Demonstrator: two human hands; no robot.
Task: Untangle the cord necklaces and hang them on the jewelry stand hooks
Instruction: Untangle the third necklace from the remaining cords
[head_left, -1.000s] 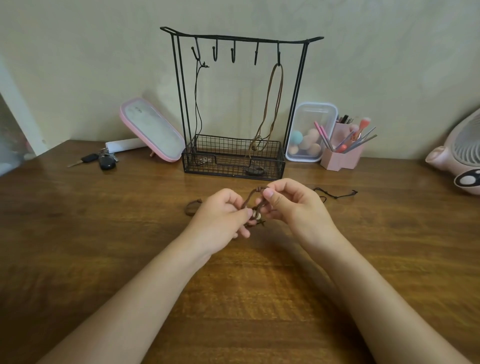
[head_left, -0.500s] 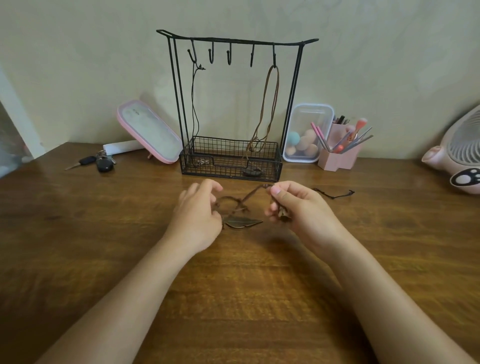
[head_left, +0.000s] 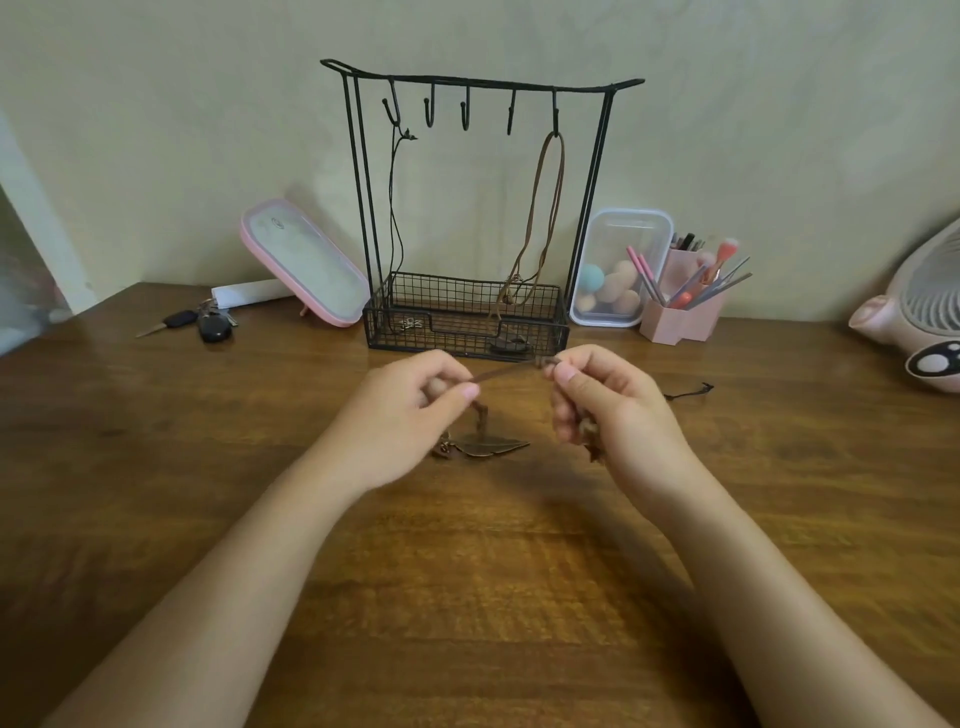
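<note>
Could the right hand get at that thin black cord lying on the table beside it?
Probably yes: the black cord lies on the table just beyond the right hand, nothing between them. But that hand pinches the brown cord and would need to free its grip.

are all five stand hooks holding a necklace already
No: only the black cord and brown cord hang there, at the ends; the three middle hooks are bare.

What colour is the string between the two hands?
Brown. The string, pinched between the left hand and right hand, shows best in the head view.
</note>
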